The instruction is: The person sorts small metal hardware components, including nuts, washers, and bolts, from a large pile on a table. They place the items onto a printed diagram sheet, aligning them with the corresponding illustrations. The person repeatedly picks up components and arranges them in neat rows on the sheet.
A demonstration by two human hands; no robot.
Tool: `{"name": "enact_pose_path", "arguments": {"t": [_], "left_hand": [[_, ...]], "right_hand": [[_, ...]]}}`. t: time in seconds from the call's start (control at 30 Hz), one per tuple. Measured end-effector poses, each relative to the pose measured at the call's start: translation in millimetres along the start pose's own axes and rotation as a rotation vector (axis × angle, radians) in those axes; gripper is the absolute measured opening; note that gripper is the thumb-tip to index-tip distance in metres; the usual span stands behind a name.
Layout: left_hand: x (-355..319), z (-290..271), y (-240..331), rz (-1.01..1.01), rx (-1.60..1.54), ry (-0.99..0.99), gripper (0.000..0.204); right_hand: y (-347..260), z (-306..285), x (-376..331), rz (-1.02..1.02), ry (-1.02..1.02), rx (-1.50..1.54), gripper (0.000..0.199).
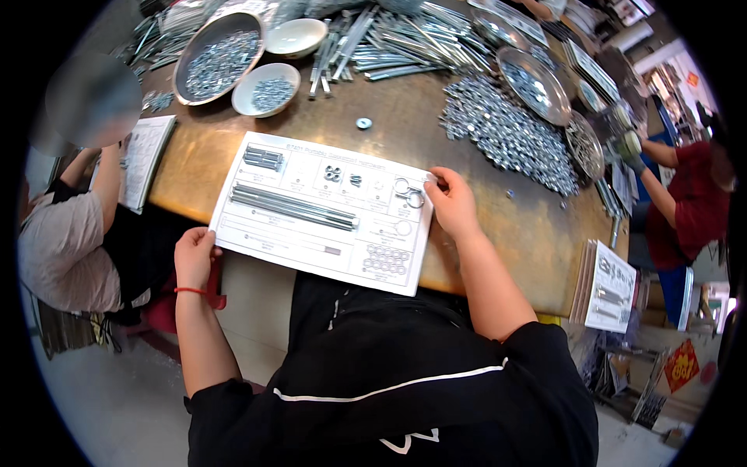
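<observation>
A white printed hardware card (311, 237) lies tilted at the table's near edge, held between both my hands. My left hand (194, 253) pinches its lower left corner, with the thumb on top. At its upper right corner my right hand (454, 204) grips the edge. On the card sit short bolts (263, 158), several dark nuts (332, 174), long metal rods (292, 207) and two key rings (408, 193). Other boxes on it seem to show only printed outlines. Fingers beneath the card are hidden.
A loose washer (363, 123) lies beyond the card. Bowls of small parts (264, 89), long bolts (420, 39) and a heap of nuts (506, 132) cover the table's far side. Co-workers sit at left (70, 233) and right (692, 202). Stacked cards (611, 288) stand at the right edge.
</observation>
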State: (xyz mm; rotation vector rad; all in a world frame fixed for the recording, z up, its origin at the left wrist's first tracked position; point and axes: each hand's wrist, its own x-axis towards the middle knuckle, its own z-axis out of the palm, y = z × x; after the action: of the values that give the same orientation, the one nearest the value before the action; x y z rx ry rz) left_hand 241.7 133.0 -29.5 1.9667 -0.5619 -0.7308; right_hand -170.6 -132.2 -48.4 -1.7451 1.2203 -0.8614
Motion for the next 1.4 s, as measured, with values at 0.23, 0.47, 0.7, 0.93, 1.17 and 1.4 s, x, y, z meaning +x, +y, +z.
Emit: {"name": "enact_pose_path", "arguments": {"t": [0.23,0.47,0.7,0.93,1.17,1.4], "left_hand": [[-56.6,85.8,35.3,0.155,0.308,-0.455,0.018],[-103.5,170.5,94.0,0.429,0.701,-0.680,0.029],[-114.8,212.1,116.0,0.518,0.854,-0.748,0.028],[-8.6,254.9,157.9,0.587,0.469,-0.117,0.035],[56.4,301.7,162.1,0.733,0.565,-0.038,0.029],[62.5,304.5,144.1,0.905,0.695,0.062,0.010]], "right_hand": [[51.5,-113.2,-49.5,0.107,0.289,-0.116,0.030],[90.3,-213.6,-67.9,0.248,0.388,-0.119,0.028],[101.0,-253.9,-46.2,0.262,0.420,-0.360,0.029],[14.1,-273.4,111.0,-0.190,0.370,-0.537,0.019],[27.4,-234.2,322.7,0.226,0.083,-0.823,0.026],[74.4,-200.3,371.1,0.245,0.053,-1.109,0.049]]}}
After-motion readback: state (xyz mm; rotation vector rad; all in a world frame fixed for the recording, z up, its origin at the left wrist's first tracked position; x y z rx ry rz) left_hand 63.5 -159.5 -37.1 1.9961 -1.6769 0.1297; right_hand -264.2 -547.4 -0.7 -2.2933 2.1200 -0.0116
